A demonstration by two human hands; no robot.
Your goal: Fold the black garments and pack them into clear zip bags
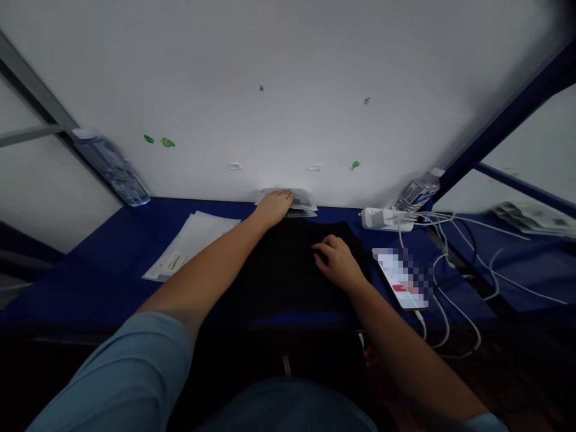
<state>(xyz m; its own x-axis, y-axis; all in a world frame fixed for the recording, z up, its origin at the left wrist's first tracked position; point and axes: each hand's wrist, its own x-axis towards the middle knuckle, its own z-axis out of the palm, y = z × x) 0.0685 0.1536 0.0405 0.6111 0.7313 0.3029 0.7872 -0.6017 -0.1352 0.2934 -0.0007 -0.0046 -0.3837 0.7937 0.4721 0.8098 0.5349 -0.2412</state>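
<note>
A black cloth (pixel 292 270) lies spread on the blue table, reaching toward its front edge. My left hand (pixel 275 207) is stretched to the back of the table, resting on a small stack of clear plastic bags (pixel 305 203) against the wall; whether its fingers grip a bag cannot be made out. Over the right part of the cloth is my right hand (pixel 335 258), its fingers bent and apart with nothing visible between them. To the left of the cloth lies a flat whitish plastic bag (pixel 193 240) with a barcode label (pixel 173 263).
A lit phone (pixel 402 279) lies right of the cloth, beside a white power strip (pixel 387 219) and tangled white cables (pixel 443 294). Plastic bottles stand at the back right (pixel 418 191) and back left (pixel 112 168). A white wall (pixel 306 108) rises behind the table (pixel 90 258).
</note>
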